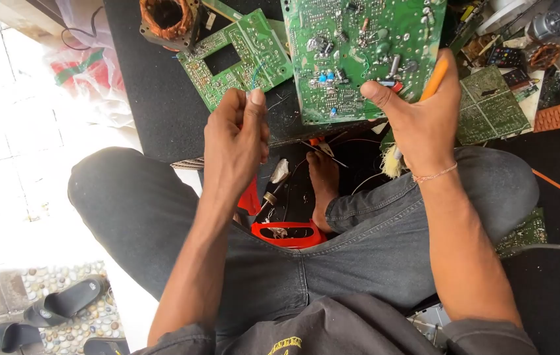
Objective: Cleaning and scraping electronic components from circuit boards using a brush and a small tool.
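Far centre, above the knees: right hand (418, 121) clamps the large green circuit board (359, 52) by its near edge, orange tool (435, 79) tucked alongside. Left hand (235, 141) pinched shut; contents unclear. Board judged light, stiff, fragile: hold edges.

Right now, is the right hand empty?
No: the right hand grips the edge of the big green circuit board with an orange-handled tool tucked between its fingers.
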